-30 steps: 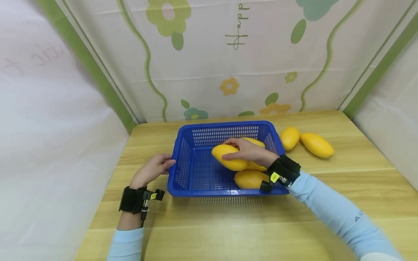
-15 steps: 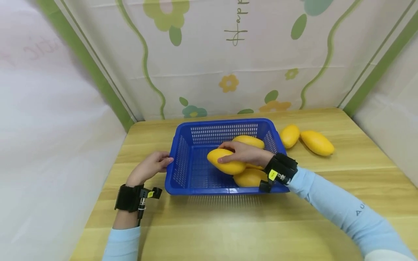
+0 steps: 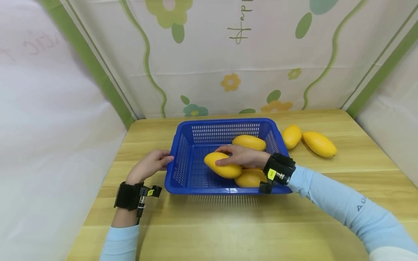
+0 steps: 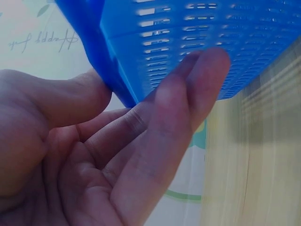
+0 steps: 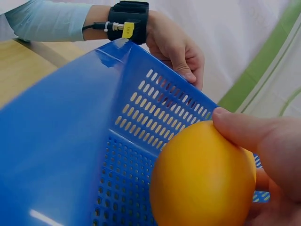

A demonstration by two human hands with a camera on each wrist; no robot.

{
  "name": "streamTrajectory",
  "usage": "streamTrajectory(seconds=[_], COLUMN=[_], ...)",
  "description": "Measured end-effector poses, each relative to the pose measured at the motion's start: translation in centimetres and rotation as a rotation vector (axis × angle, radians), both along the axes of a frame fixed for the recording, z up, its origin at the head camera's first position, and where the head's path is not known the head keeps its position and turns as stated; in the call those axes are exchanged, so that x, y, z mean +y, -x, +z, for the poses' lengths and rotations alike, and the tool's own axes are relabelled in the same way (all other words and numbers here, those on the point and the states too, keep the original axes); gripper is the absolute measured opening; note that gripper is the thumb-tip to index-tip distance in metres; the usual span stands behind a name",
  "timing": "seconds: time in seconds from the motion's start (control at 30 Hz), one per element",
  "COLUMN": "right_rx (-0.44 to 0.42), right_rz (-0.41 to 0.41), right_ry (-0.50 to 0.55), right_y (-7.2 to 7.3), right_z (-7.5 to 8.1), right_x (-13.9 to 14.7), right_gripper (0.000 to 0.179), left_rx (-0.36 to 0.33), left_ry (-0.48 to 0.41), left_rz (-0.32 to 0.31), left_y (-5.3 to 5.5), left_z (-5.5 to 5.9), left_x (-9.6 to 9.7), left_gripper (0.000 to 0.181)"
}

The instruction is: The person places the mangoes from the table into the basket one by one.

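Note:
A blue plastic basket (image 3: 199, 191) with slotted walls sits on the table. My left hand (image 3: 151, 166) grips its left rim, thumb on the rim and fingers against the outer wall; the left wrist view shows the thumb (image 4: 82, 96) right at the edge. Inside the basket, my right hand (image 3: 240, 156) holds a yellow mango (image 3: 222, 167), thumb on the near side and fingers around the far side. The right wrist view has this mango (image 5: 202, 176) large, over the perforated floor. Beside it in the basket lie a mango (image 3: 249, 142) at the back and another (image 3: 249, 178) at the front.
Two more mangoes, one (image 3: 291, 136) close to the basket's right rim and one (image 3: 319, 144) farther right, lie on the wooden table (image 3: 209, 228). A white flowered curtain (image 3: 202, 54) stands behind the table and more white cloth hangs at both sides.
My right hand has carried the mango left and toward the near side inside the basket, uncovering the mango at the back. My left hand has stayed on the left rim.

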State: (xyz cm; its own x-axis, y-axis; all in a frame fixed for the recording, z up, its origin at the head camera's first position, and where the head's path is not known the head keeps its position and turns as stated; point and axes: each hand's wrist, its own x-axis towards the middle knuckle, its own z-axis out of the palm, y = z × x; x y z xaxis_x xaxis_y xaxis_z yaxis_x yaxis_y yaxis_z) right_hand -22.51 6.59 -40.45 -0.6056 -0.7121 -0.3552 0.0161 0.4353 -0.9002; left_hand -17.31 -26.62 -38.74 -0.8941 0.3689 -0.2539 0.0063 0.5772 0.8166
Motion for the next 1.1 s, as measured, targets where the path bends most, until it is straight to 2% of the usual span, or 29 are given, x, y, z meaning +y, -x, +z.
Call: streamTrajectory(seconds=[0.3, 0.47, 0.67, 0.83, 1.1], right_rx=[-0.012, 0.019, 0.068, 0.041, 0.056], right_rz=[-0.012, -0.012, 0.041, 0.055, 0.067], right_ry=[-0.035, -0.046, -0.085, -0.074, -0.098], right_y=[0.5, 1.0, 1.4, 1.5, 1.6], right_z=[-0.1, -0.2, -0.4, -0.6, -0.8], right_x=[-0.8, -1.2, -1.4, -1.4, -1.7], right_gripper=[0.049, 0.052, 0.052, 0.052, 0.054], left_rx=[0.0, -0.008, -0.005, -0.003, 0.003], left_ry=[0.011, 0.005, 0.004, 0.003, 0.002], left_rz=[0.014, 0.019, 0.012, 0.009, 0.013], left_y=[-0.1, -0.1, 0.0, -0.1, -0.1], left_z=[0.1, 0.1, 0.1, 0.2, -0.1], left_x=[0.1, 0.1, 0.1, 0.2, 0.1], left_gripper=[0.037, 0.037, 0.037, 0.037, 0.037])
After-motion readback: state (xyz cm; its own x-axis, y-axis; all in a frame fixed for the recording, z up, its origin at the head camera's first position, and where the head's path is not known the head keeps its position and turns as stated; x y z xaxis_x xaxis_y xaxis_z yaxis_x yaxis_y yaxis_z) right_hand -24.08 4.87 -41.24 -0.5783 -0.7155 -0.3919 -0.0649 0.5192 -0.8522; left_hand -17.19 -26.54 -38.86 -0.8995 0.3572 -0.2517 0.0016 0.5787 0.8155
